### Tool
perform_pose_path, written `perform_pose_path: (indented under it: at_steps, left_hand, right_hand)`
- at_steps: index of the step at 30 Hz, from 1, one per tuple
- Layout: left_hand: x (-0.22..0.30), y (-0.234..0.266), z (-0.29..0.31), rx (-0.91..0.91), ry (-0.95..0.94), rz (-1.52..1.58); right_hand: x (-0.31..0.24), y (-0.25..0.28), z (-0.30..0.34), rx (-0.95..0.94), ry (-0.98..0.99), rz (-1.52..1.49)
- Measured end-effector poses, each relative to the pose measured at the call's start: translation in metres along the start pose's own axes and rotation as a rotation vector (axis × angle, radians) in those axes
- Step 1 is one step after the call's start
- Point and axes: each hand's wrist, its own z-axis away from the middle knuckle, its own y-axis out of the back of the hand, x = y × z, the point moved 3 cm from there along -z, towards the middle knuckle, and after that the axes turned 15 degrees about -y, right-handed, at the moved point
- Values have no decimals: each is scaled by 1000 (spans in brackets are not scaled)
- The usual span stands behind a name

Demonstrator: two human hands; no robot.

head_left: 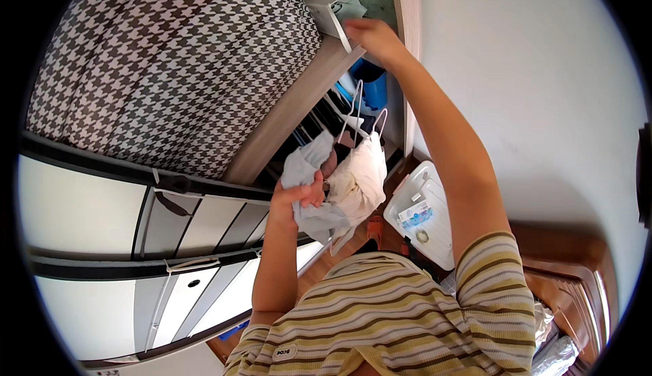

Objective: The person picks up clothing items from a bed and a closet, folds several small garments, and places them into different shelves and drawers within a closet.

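Observation:
Bunched in my left hand, whose fingers are closed, is a light grey cloth. Against it hangs a cream garment with thin straps that stick up in loops. How far my fingers also hold this garment is hidden. My right arm reaches up to a shelf, where my right hand is curled at the rim of a white open box. A pale grey-green cloth lies in the box beside my fingertips.
A houndstooth-patterned fabric bundle fills the shelf at left. Beneath the wooden shelf edge are a blue bin and dark items. A white plastic lid or tub with small things lies on the floor. A white wall rises at right.

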Motion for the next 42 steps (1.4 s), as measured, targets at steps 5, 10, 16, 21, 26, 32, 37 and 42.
perform_pose_path:
  at_steps: [5, 10, 16, 21, 26, 32, 37, 42]
  left_hand:
    - [5, -12, -2, -58, -48, -29]
    - [-20, -32, -3, 18, -67, -93]
    - [-47, -54, 2, 66, -76, 213]
    - [-66, -25, 17, 126, -80, 144]
    - [-67, -40, 30, 129, -145, 252]
    - [-83, -28, 37, 102, -145, 142]
    - [-127, 13, 38, 172, -100, 103]
    - [-163, 10, 41, 221, -12, 211]
  right_hand:
    - [33, 18, 172, 76, -137, -40]
    - [-1, -27, 262, -248, -176, 55]
    - [10, -27, 308, -149, -119, 299]
    - [0, 8, 314, -251, -410, -210]
    - [15, 21, 312, -206, -613, -650]
    - [-11, 52, 289, -32, -392, -83]
    - [-72, 25, 284, -324, -594, -346]
    - [-94, 31, 296, -335, -501, -483]
